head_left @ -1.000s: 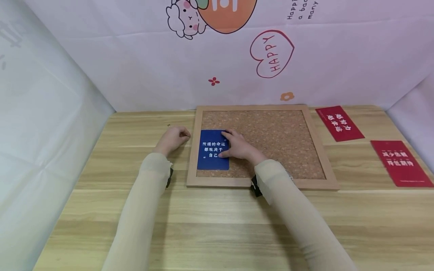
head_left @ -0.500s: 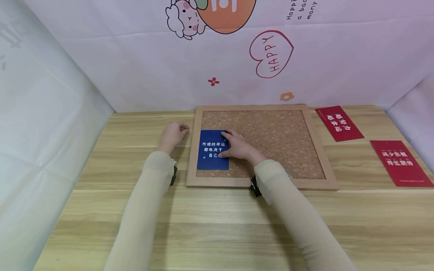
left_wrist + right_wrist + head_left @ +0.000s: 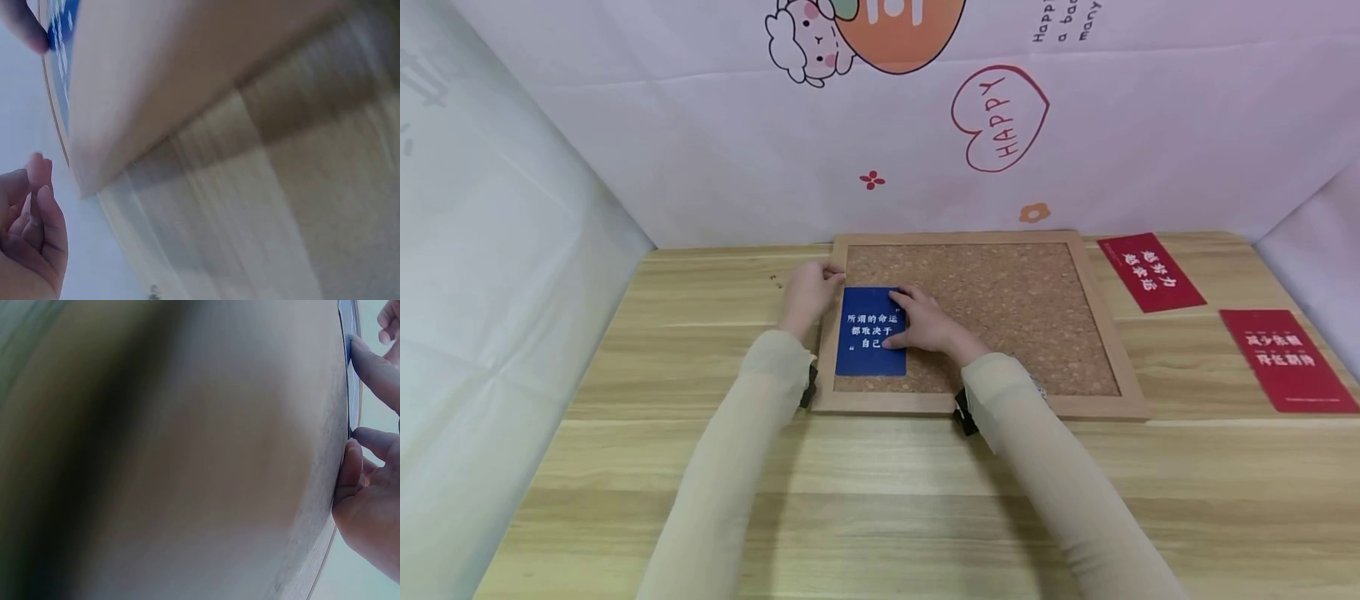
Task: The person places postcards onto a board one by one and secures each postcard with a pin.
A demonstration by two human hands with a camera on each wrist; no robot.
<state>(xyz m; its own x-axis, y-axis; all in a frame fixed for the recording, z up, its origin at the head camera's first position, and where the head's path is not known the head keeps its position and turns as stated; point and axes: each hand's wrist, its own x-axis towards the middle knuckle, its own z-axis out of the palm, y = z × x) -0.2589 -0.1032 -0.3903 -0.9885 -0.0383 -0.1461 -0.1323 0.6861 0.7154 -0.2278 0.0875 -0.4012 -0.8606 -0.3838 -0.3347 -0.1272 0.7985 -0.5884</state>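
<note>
A corkboard in a pale wooden frame lies on the table. On its left part rests a blue card with white lettering. My right hand presses the card's right edge with spread fingers; the thumb is low and the index finger high. Just above the card's upper left corner, my left hand is over the frame's left side. Its thumb and fingers come together in a pinch; what lies between the tips is too small to make out. In the right wrist view the card shows only as a thin blue strip.
Two red cards, an upper one and a lower one, lie right of the board. Tiny dark bits lie on the table to its left. A printed white cloth stands behind the table.
My left hand has moved away and to the right, from the bare table to above the frame's left side. The right hand and the blue card have stayed put.
</note>
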